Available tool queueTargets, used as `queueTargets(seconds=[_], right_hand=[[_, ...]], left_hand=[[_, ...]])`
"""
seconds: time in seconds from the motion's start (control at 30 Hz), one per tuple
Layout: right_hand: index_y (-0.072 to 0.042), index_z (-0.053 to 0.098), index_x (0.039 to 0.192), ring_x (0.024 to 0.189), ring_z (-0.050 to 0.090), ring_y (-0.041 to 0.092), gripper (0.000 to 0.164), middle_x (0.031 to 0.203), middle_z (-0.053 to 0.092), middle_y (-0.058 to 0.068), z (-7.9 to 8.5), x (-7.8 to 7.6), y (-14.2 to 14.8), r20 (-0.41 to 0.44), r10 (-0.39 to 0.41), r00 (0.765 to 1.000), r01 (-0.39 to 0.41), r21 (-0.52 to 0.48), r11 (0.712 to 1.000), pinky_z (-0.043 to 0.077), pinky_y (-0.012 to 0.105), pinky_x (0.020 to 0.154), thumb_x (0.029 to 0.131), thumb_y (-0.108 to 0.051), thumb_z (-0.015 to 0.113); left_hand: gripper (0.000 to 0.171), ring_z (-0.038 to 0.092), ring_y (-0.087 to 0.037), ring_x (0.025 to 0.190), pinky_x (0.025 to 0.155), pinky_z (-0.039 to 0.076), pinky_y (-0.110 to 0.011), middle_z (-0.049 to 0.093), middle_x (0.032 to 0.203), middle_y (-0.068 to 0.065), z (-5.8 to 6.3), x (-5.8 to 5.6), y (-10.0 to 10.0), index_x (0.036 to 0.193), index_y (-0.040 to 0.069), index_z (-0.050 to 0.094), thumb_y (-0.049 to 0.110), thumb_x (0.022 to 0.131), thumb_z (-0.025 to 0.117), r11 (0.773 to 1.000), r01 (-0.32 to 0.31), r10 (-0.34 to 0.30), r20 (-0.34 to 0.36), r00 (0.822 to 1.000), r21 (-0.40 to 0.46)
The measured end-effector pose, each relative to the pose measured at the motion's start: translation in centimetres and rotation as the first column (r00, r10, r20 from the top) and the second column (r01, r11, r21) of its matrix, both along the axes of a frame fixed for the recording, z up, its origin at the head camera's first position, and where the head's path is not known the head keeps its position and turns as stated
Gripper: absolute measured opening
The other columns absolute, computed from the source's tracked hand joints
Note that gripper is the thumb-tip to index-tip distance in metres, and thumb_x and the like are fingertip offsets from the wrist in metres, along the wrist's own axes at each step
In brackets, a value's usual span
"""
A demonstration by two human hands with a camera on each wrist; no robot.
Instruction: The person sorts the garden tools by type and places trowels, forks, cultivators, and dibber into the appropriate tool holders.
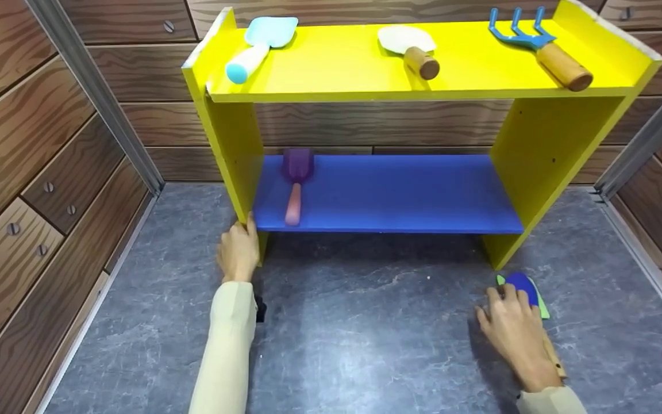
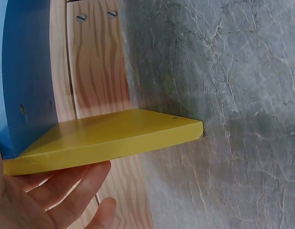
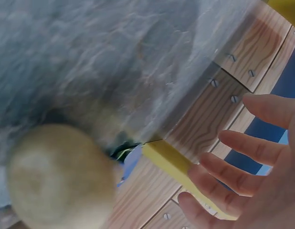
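Observation:
My left hand [image 1: 238, 250] grips the left yellow side panel of a toy shelf [image 1: 388, 198], level with its blue lower board. In the left wrist view, the fingers [image 2: 76, 191] lie along the panel's outer face; the thumb is out of sight. Over the grey floor at the right, my right hand [image 1: 509, 325] hovers with spread fingers above a tool with a blue blade [image 1: 519, 282] and a wooden handle [image 1: 553, 353]. Something green [image 1: 543, 309] shows beside that blade. The handle's rounded end [image 3: 61, 176] looms large in the right wrist view.
On the yellow top board lie a light blue shovel [image 1: 272, 31], a white trowel [image 1: 403, 39] and a blue three-pronged hand rake [image 1: 561, 63]. A purple scoop [image 1: 297, 165] with a pink handle rests on the blue board. Wood-patterned walls [image 1: 26, 144] enclose the floor.

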State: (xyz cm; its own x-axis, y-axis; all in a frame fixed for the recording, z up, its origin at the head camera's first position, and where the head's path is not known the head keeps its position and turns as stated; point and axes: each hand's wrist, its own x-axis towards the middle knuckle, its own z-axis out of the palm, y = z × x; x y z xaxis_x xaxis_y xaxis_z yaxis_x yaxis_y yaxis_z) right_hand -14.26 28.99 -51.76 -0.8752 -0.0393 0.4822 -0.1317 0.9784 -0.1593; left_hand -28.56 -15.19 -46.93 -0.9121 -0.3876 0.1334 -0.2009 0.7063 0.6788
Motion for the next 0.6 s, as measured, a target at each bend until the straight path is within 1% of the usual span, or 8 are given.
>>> queueTargets(seconds=[0.13,0.37,0.47,0.6], right_hand=[[0.008,0.062,0.098,0.086,0.056,0.053,0.035,0.096,0.058,0.033,-0.2,0.4,0.6,0.023,-0.016,1.0,0.017,-0.01,1.0,0.046,0.067,0.061,0.075,-0.007,0.083],[0.011,0.061,0.1,0.085,0.056,0.055,0.039,0.095,0.057,0.035,-0.3,1.0,1.9,0.094,-0.051,0.994,0.052,-0.013,0.999,0.047,0.069,0.059,0.074,-0.006,0.084],[0.012,0.059,0.102,0.085,0.057,0.058,0.042,0.097,0.057,0.037,-0.3,1.3,2.3,0.146,-0.075,0.986,0.078,-0.014,0.997,0.047,0.07,0.06,0.074,-0.007,0.084],[0.013,0.059,0.103,0.081,0.059,0.059,0.041,0.096,0.057,0.037,-0.2,1.7,2.7,0.24,-0.103,0.965,0.109,-0.012,0.994,0.048,0.069,0.059,0.076,-0.008,0.083]], left_hand=[[0.06,0.066,-0.054,0.091,0.075,0.048,-0.062,0.068,0.1,-0.034,-0.1,0.0,0.0,0.094,-0.004,0.067,0.046,0.109,0.038,1.0,0.001,-0.001,0.001,1.0,0.0],[0.06,0.065,-0.055,0.093,0.077,0.048,-0.063,0.068,0.103,-0.035,0.0,0.0,0.0,0.095,-0.004,0.067,0.046,0.108,0.038,1.0,0.003,-0.003,-0.004,1.0,0.0],[0.06,0.065,-0.055,0.093,0.077,0.048,-0.063,0.068,0.103,-0.034,0.0,0.0,-0.1,0.096,-0.004,0.067,0.047,0.108,0.038,1.0,0.006,-0.006,0.002,1.0,-0.001],[0.06,0.066,-0.054,0.093,0.076,0.048,-0.062,0.069,0.101,-0.033,0.0,0.0,-0.1,0.095,-0.004,0.067,0.047,0.109,0.038,1.0,0.008,-0.008,0.006,1.0,-0.004]])
